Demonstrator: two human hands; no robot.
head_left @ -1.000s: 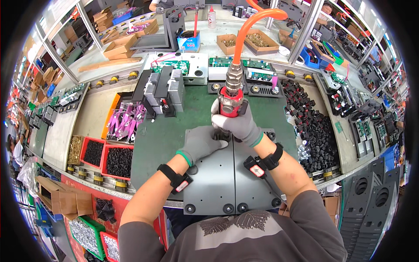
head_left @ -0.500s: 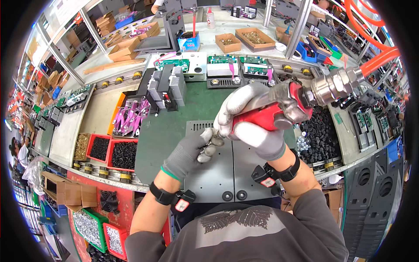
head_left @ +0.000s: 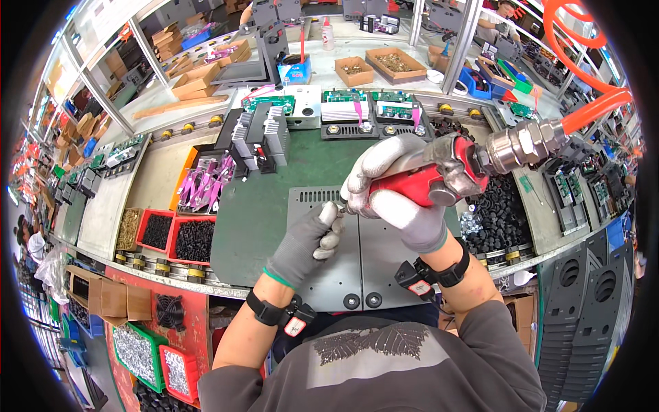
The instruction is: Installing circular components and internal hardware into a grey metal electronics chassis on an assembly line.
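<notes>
My right hand (head_left: pixel 414 221), in a white and grey glove, is wrapped round a red pneumatic screwdriver (head_left: pixel 405 187). An orange air hose (head_left: pixel 596 110) joins its metal fitting at the right. Close to the tool's front end is my left hand (head_left: pixel 302 246), in a grey glove. Its thumb and fingers are pinched together, and what they hold, if anything, is hidden. Beneath both hands lie two dark grey metal panels side by side, a left panel (head_left: pixel 331 275) and a right panel (head_left: pixel 397 264). Round black feet (head_left: pixel 351 301) sit by their near edges.
Upright heat sinks (head_left: pixel 274 134) and circuit board assemblies (head_left: pixel 343 110) stand at the back of the green work surface (head_left: pixel 309 161). Red bins of black parts (head_left: pixel 193 240) are at the left. A pile of black parts (head_left: pixel 504 216) lies at the right.
My left hand's fingers have shifted slightly at the screwdriver's front end. The panels appear a little higher and further left in view; my right hand keeps its grip.
</notes>
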